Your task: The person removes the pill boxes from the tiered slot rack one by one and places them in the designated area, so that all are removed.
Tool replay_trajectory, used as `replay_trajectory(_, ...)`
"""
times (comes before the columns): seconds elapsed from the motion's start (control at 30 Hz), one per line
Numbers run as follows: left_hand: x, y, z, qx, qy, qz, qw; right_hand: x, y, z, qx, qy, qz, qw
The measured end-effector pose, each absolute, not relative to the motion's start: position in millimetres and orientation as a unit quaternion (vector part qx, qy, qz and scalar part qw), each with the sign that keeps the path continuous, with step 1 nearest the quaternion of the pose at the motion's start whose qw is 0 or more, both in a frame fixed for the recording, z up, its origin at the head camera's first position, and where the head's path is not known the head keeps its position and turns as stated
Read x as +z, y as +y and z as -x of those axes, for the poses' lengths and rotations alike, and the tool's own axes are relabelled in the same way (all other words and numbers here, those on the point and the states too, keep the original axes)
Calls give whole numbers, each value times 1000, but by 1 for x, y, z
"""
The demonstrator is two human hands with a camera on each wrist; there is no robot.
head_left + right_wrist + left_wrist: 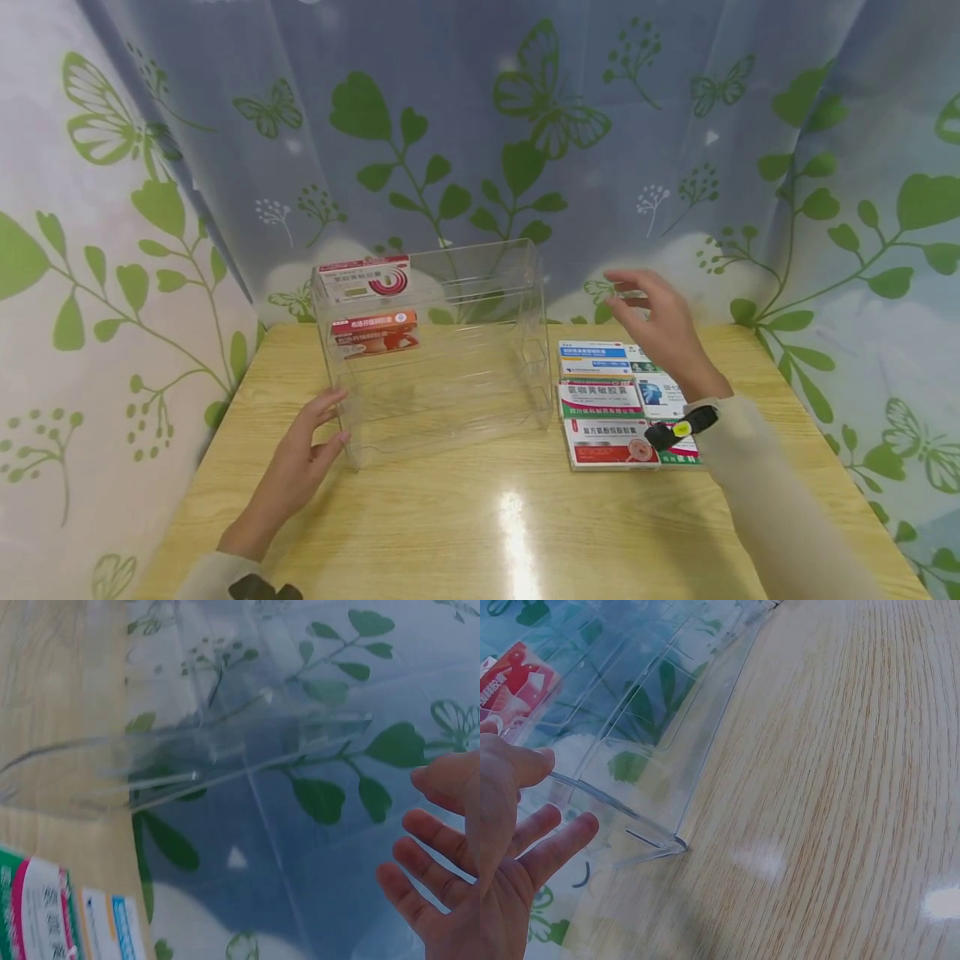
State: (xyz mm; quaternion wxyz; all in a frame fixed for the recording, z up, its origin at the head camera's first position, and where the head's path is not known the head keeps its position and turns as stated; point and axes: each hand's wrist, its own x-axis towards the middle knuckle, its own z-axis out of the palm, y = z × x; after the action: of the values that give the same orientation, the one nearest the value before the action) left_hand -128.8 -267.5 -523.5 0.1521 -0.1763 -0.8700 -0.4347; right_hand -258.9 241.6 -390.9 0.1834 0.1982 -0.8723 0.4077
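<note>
A clear plastic tiered rack stands on the table, with two medicine boxes on its left side. The upper one is a white and red box; below it sits an orange-red box. My left hand holds the rack's left side panel near the bottom, thumb at the panel's edge. My right hand is in the air right of the rack, above the back of the laid-out medicine boxes, its fingers loosely bent and holding nothing. In the right wrist view its fingertips touch nothing.
The laid-out boxes form two columns right of the rack; my right forearm and wristband partly hide the right column. Behind the wooden table hangs a blue curtain with green leaves and butterflies. Similar patterned cloth stands at the left.
</note>
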Motion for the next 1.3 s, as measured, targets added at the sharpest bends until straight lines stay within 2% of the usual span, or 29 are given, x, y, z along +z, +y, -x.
replay_trajectory(0.23, -523, -267, 129, -434, -869, 178, 154, -375, 196, 270, 434, -852, -247, 160)
replay_trajectory(0.47, -521, -266, 128, -433, -870, 180, 154, -369, 148, 280, 441, -827, -307, 164)
replay_trajectory(0.8, -522, -268, 127, -433, -869, 182, 157, -371, 73, 277, 410, -842, -339, 90)
replay_trajectory(1.07, -524, -268, 127, -433, -869, 181, 157, -386, 36, 272, 411, -844, -343, 26)
replay_trajectory(1.3, -523, -267, 128, -434, -869, 182, 152, -398, 22, 271, 392, -850, -352, 16)
